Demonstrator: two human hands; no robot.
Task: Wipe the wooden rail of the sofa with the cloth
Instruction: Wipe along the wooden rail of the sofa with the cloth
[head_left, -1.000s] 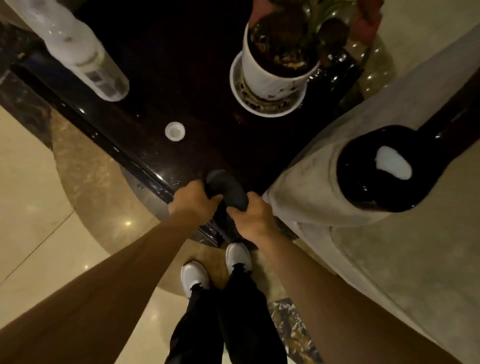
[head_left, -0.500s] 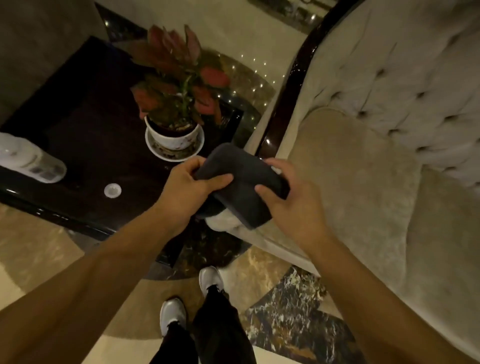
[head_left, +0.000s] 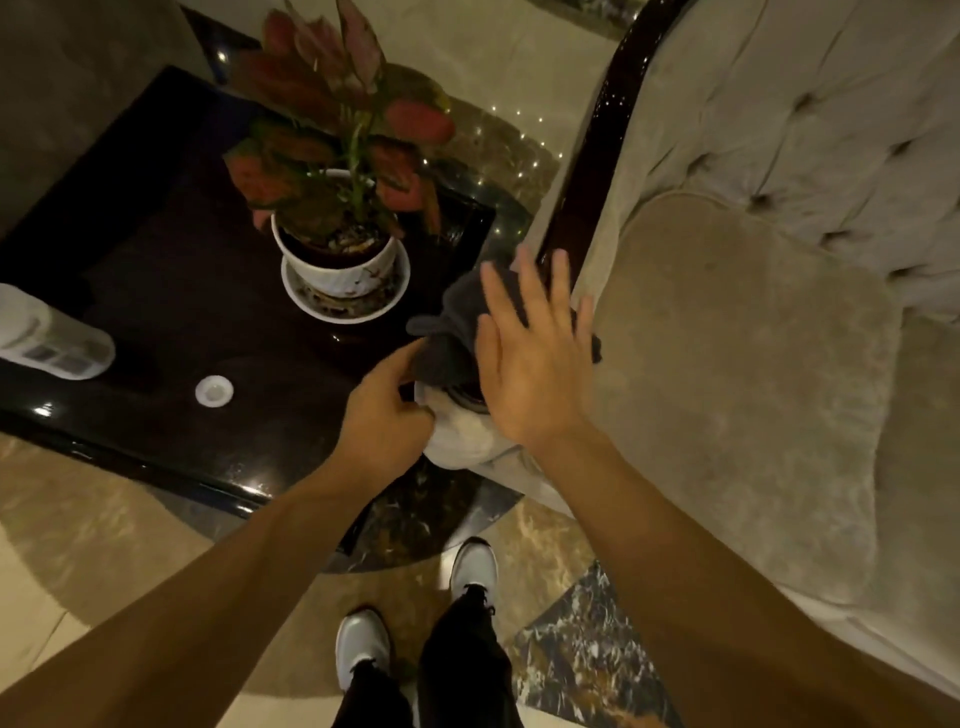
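At the far left, a translucent white plastic bottle is seen lying on its side on the glossy black side table; grey label panels can be made out on it, but no writing can be read. A small round white cap is set near the table's front edge, and further in a red-leaved plant in a white ceramic pot is stood on a white saucer. Just right of the table's corner, the left hand is curled, and the near edge of the dark grey folded cloth appears to be pinched between its thumb and fingers, though the contact itself is partly hidden. The cloth is draped over the rounded front end of the sofa arm, where the dark polished wooden rail begins. The right hand is held flat with fingers spread, laid on or just over the cloth; which cannot be told. The rail is seen running up and away along the beige tufted velvet sofa. The step in hand is judged to be the cloth being settled on the rail's end; wiping seems barely begun. Next, the spread palm would need to be pressed down and the cloth drawn along the rail's length.
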